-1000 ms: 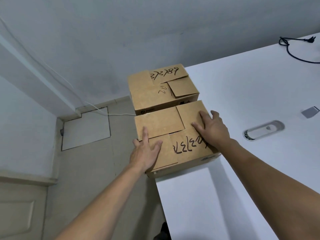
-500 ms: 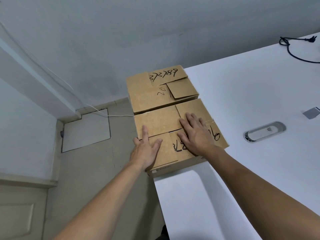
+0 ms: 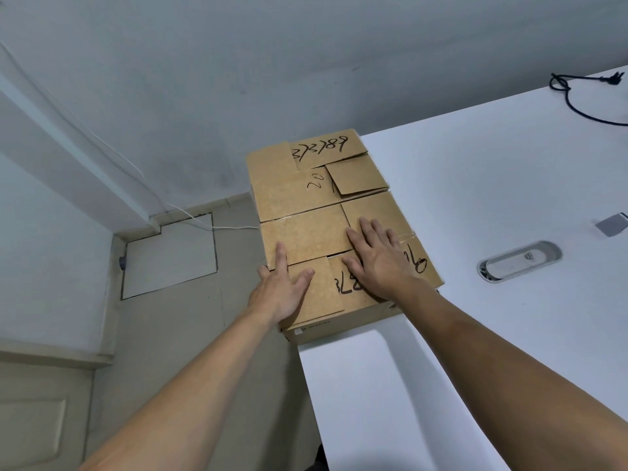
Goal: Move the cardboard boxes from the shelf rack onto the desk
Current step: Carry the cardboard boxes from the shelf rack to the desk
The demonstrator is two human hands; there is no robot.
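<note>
Two cardboard boxes now sit on the white desk (image 3: 475, 205), at its left edge, so I judge at least two transfers complete; the shelf rack is out of view, and I cannot tell how many boxes remain on it. The desk is the largest item: a smooth, matte white slab with a straight left edge. The far box (image 3: 289, 185) lies against the wall end of the desk; its top is plain brown corrugated board with interlocked flaps and black handwritten digits. The near box (image 3: 306, 232) touches it, long side to long side, with the same folded-flap top, a strip of clear tape and more marker digits partly covered by my hands. My right hand (image 3: 380, 263) lies flat on its top, fingers straight and spread, gripping nothing. My left hand (image 3: 282, 290) presses palm-down on the near left corner, fingers extended, thumb on the flap. An oval metal cable grommet (image 3: 520, 261) is set into the desk to the right, and a thin black cable (image 3: 577, 107) lies at the far right.
</note>
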